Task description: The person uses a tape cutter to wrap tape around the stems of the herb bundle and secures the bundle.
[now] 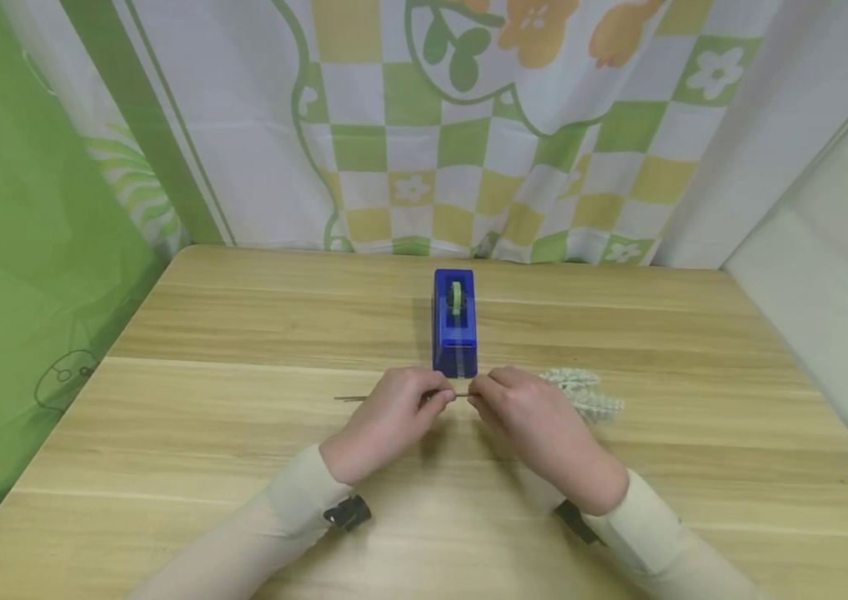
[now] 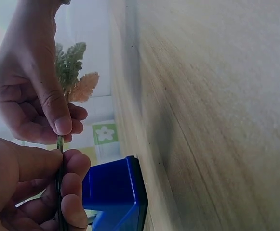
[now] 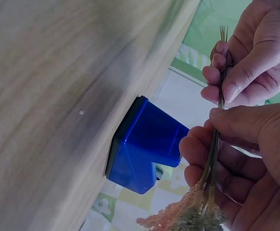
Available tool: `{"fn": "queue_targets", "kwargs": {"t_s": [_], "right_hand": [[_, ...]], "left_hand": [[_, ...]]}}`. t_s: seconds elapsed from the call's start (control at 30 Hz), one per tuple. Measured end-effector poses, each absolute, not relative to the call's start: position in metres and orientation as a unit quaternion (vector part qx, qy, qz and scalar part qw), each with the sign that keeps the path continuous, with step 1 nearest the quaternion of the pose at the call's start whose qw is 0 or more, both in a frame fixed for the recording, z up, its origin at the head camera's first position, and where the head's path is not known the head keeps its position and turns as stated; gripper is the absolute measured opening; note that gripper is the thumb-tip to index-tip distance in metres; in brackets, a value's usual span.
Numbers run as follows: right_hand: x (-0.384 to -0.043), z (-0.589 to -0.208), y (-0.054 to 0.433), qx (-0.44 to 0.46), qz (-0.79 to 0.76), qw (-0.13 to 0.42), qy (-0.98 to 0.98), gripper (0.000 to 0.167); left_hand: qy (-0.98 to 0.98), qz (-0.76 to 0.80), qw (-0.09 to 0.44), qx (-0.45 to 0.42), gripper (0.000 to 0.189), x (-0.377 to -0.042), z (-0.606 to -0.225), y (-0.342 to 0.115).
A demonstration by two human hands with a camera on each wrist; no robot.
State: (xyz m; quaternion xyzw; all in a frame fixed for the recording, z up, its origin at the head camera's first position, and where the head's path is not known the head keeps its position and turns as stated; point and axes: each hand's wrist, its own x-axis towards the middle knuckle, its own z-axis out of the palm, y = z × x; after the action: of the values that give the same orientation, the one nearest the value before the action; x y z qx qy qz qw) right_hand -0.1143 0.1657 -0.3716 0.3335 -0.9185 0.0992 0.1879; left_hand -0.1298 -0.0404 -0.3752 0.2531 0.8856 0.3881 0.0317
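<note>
A small bunch of artificial flowers [image 1: 594,403], with pinkish and green heads, lies sideways across both hands. My left hand [image 1: 392,418] pinches its thin stems [image 3: 223,33] between thumb and fingers, and their bare ends stick out to the left. Close beside it, my right hand [image 1: 536,423] pinches the stems nearer the flower heads [image 3: 171,214]. Between the two thumbs a short shiny stretch of stem [image 2: 60,141] shows in the left wrist view. Just beyond the fingertips stands a blue tape dispenser [image 1: 457,357].
A pale tape roll [image 1: 457,297] sits in the dispenser's top. The wooden table [image 1: 258,325] reaches back to a checked, flowered curtain [image 1: 461,142]. Green cloth [image 1: 26,250] hangs at the left, and a whitish one [image 1: 829,275] at the right.
</note>
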Motion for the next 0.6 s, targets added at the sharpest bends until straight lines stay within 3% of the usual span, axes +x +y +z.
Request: {"fn": "queue_targets", "kwargs": {"t_s": [0.3, 0.6], "right_hand": [[-0.1148, -0.3695, 0.1645, 0.340, 0.078, 0.199, -0.916, 0.009], [-0.1166, -0.3725, 0.1657, 0.341, 0.089, 0.199, -0.915, 0.007]], "left_hand": [[0.884, 0.395, 0.018, 0.250, 0.013, -0.1300, -0.3751, -0.0400], [0.890, 0.384, 0.048, 0.240, 0.017, -0.1303, -0.3753, -0.0376]]}}
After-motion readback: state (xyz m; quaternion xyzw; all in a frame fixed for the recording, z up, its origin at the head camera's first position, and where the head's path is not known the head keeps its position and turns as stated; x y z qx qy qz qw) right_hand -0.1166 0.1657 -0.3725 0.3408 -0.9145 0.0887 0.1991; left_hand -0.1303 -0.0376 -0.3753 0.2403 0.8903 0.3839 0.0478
